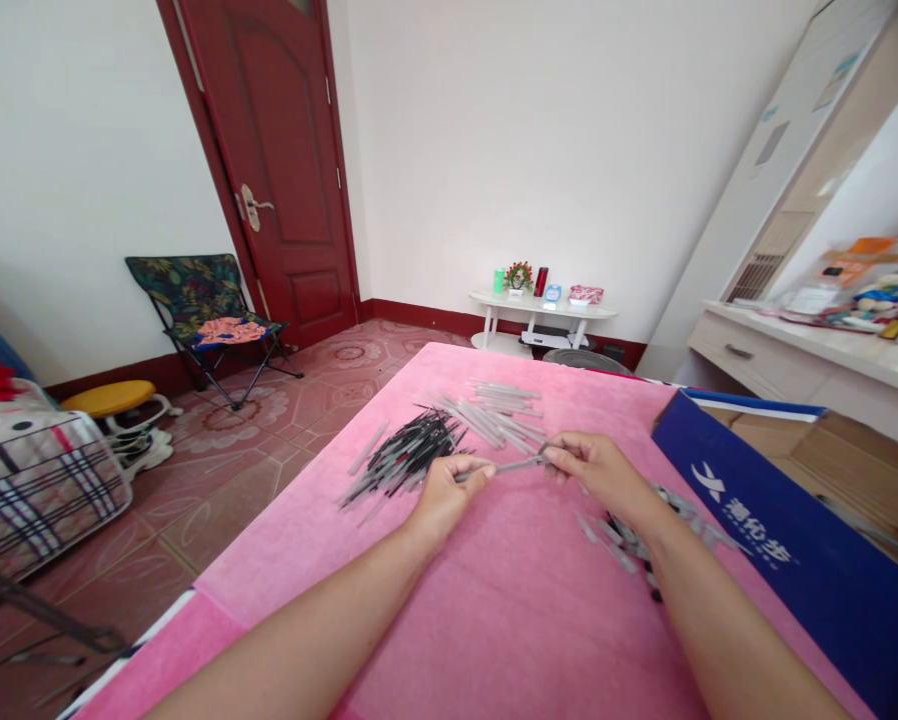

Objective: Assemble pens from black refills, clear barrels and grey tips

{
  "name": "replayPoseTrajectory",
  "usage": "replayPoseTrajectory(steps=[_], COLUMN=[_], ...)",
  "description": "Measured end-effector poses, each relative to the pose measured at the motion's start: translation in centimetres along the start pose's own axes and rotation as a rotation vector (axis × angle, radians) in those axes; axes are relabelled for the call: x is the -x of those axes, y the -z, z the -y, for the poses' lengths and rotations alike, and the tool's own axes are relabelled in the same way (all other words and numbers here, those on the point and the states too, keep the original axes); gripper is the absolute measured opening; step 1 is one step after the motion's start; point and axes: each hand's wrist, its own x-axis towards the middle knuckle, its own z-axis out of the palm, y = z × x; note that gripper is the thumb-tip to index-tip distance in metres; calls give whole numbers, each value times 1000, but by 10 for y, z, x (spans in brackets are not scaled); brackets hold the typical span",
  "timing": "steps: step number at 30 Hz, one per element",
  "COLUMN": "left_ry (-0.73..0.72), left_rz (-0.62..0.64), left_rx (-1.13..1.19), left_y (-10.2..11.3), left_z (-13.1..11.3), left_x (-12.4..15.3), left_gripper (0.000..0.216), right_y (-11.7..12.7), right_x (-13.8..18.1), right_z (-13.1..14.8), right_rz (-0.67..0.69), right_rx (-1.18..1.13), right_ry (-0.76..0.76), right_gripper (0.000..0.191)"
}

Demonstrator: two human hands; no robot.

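Note:
Over the pink-covered table (479, 590) my two hands stretch a slim grey pen-like tube (519, 465) between them. My left hand (453, 485) pinches its left end between thumb and fingers. At the other end, my right hand (576, 458) is closed on the tube, with a small dark part at the fingertips too blurred to name. Just beyond my left hand lies a heap of thin black and grey sticks (411, 450), like pen refills. Pale translucent tubes (498, 415) are spread behind the hands. Small clear and black pieces (621, 540), like caps, lie partly hidden under my right forearm.
A blue cardboard box (779, 540) stands open along the table's right side. Past it is a white counter (779, 335) with clutter. A low white side table (546, 303), a folding chair (201, 300) and a yellow stool (110, 398) stand farther off.

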Motion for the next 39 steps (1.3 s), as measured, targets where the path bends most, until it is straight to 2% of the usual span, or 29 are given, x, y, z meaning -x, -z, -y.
replayPoseTrajectory(steps=[3,6,14,23,26,28,33,36,39], left_ry=[47,26,-165,-430,-463,-426,-292,-311,-341], left_rz=[-18,-25,-29,-1,30,42,68,176,265], left_rx=[22,-3,-139,-390,-447,-443,-352,-344,-368], left_y=[-1,-1,2,5,7,8,4,-2,-5], left_z=[1,2,-1,-14,-13,-10,-2,-3,-7], left_x=[1,0,1,11,10,7,3,7,11], left_gripper=[28,26,19,20,21,22,24,21,21], right_y=[0,-2,-14,-15,-14,-10,-2,-12,-27], right_x=[0,0,0,2,3,3,4,8,13], right_z=[1,1,4,8,7,6,10,19,32], right_rz=[12,-9,-80,-27,7,45,157,189,207], right_rx=[-1,6,-16,-22,2,28,248,446,634], right_ry=[-8,-13,3,-32,-80,-103,36,85,51], right_gripper=[25,27,27,31,32,32,18,11,12])
